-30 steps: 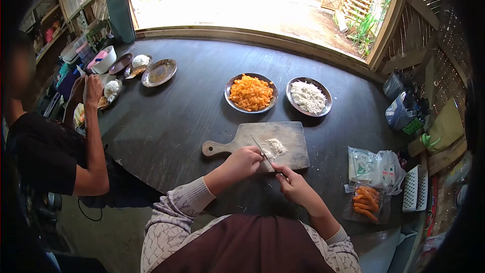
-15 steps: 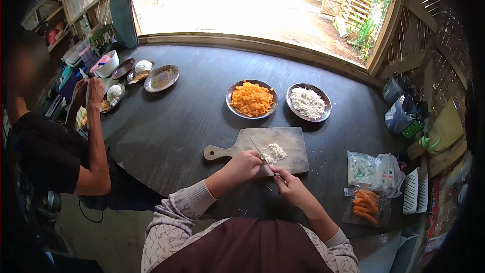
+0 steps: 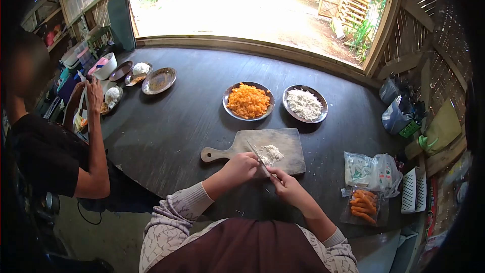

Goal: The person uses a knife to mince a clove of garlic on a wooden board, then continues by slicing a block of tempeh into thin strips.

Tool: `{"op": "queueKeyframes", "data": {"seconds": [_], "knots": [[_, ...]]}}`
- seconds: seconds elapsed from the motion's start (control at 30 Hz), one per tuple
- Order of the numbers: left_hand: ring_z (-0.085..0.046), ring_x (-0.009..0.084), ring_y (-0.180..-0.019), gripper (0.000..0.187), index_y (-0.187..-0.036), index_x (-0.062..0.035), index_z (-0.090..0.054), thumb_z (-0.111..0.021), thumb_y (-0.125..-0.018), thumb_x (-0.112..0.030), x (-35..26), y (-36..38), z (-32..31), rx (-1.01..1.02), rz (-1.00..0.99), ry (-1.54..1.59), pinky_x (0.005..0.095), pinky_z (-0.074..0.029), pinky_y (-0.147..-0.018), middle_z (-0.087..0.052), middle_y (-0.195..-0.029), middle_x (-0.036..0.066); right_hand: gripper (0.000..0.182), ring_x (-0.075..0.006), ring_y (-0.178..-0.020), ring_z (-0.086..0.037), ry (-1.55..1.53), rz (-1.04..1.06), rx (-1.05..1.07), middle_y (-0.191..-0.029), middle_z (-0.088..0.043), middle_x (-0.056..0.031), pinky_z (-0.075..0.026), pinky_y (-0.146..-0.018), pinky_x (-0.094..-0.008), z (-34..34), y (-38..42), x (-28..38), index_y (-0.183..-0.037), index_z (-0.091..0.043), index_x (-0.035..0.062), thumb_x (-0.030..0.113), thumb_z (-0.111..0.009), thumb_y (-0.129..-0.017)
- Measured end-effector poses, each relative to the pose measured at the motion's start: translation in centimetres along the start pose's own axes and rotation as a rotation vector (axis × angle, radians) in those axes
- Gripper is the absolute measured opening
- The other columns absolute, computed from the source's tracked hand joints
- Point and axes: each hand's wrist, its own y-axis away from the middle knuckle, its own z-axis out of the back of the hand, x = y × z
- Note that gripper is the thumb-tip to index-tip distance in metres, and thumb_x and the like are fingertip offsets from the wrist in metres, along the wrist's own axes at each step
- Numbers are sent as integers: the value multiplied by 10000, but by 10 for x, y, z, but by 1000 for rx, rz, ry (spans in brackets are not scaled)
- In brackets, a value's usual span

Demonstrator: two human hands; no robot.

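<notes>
A wooden cutting board (image 3: 230, 154) with a handle lies in front of me, bearing a small heap of white shreds (image 3: 273, 152). My right hand (image 3: 284, 184) is closed round the handle of a knife (image 3: 261, 162), whose blade slants up and left over the board. Close against the blade, my left hand (image 3: 243, 167) has its fingers pressed together; whatever they pinch is hidden. Beyond the board stand a plate of orange shreds (image 3: 248, 101) and a plate of white shreds (image 3: 305, 104).
At the left a person (image 3: 55, 156) works with both hands beside plates of white food (image 3: 112, 96). A brown plate (image 3: 159, 81) sits near them. On the right lie a bag of carrots (image 3: 362, 206), plastic packets (image 3: 373, 174) and a white grater (image 3: 414, 190).
The view has shifted slightly. My hands and the knife stay at the board in nearly the same pose. The other person's hands have moved a little.
</notes>
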Motion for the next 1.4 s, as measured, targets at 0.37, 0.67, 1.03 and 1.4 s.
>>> {"op": "queueKeyframes", "data": {"seconds": [0.37,0.67,1.03,1.4], "knots": [[-640,286,-838,137,-851,23,-685,-616,-745,-29,-2,0,2,10,9,12,362,-511,-767,-645,-897,134,337,-80,-598,-442,-29,-16,7,-659,-493,-28,-395,-577,-232,1,-5,-11,-1294,-521,151,176,-490,-960],[-637,286,-843,137,-848,26,-686,-611,-745,-25,-5,0,2,-18,-3,10,361,-511,-773,-647,-899,136,364,-94,-592,-448,-46,-103,43,-635,-485,-32,-401,-569,-252,10,7,13,-1312,-509,156,179,-504,-948],[-634,295,-847,130,-840,24,-682,-621,-743,-38,-5,-2,4,33,6,20,366,-509,-773,-644,-888,138,347,-100,-593,-456,0,52,-22,-625,-486,-60,-405,-580,-251,-3,-10,-15,-1297,-519,169,178,-490,-951],[-628,311,-846,125,-833,20,-681,-614,-750,-44,-4,0,-1,2,30,-21,383,-502,-780,-640,-889,141,347,-24,-445,-326,-38,-68,40,-545,-380,64,-266,-416,-213,4,4,6,-1315,-511,210,180,-489,-970]]}}
